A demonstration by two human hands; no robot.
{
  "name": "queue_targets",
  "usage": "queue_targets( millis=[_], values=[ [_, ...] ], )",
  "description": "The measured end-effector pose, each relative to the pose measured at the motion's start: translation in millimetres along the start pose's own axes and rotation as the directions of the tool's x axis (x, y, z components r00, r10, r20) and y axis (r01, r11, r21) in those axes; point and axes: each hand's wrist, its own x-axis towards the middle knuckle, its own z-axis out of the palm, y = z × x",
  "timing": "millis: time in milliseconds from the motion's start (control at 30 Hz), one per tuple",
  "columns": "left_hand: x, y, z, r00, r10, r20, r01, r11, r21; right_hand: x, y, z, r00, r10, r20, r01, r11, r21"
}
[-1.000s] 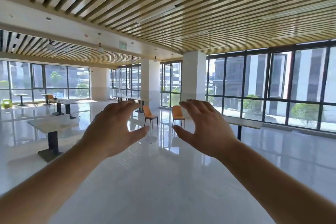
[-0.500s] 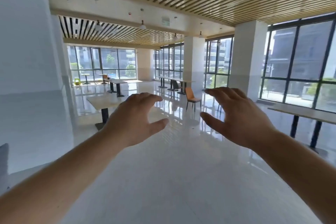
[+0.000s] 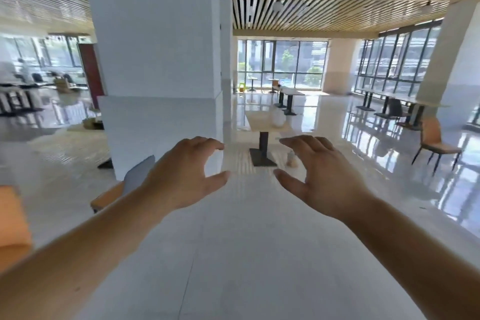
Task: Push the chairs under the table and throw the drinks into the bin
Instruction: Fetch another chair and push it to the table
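Hands reach forward over a glossy white floor (image 3: 233,254), both empty. The left hand (image 3: 181,176) is spread loosely, fingers (image 3: 205,141) curled forward and thumb out to the side, grasping nothing. The right hand (image 3: 327,176) mirrors it, fingers (image 3: 309,141) released and curved, thumb pointing inward, nothing between them.

Ahead, beyond the hands, stands a small counter (image 3: 259,119) on a single dark post with a flat base. A pale rounded thing (image 3: 278,117) sits on its top; blur hides what it is. On the floor just beside the base, partly behind the right hand's fingers, stands a small bottle (image 3: 291,158), upright as far as can be told.

An orange chair (image 3: 436,143) with thin dark legs stands well to the right, apart from any counter. Another chair (image 3: 130,182), grey-backed with an orange seat, is near the left hand, partly hidden by the forearm, beside a broad white pillar (image 3: 155,60). A blurred orange shape (image 3: 13,218) fills the left edge.

Further counters (image 3: 291,92) line the far end by tall windows (image 3: 280,62). No bin can be made out.
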Motion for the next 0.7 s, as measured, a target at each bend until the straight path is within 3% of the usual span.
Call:
queue_targets(
  millis=[333, 700],
  values=[
    [158.0, -201.7, 99.4, 0.985, -0.173, -0.018, 0.173, 0.985, 0.011, 245.3, 42.2, 182.8, 0.984, -0.156, 0.090, 0.153, 0.988, 0.038],
    [331.5, -358.9, 193.5, 0.960, -0.277, -0.023, 0.278, 0.953, 0.122, 478.6, 123.0, 351.1, 0.970, -0.242, 0.029, 0.237, 0.963, 0.131]
  ],
)
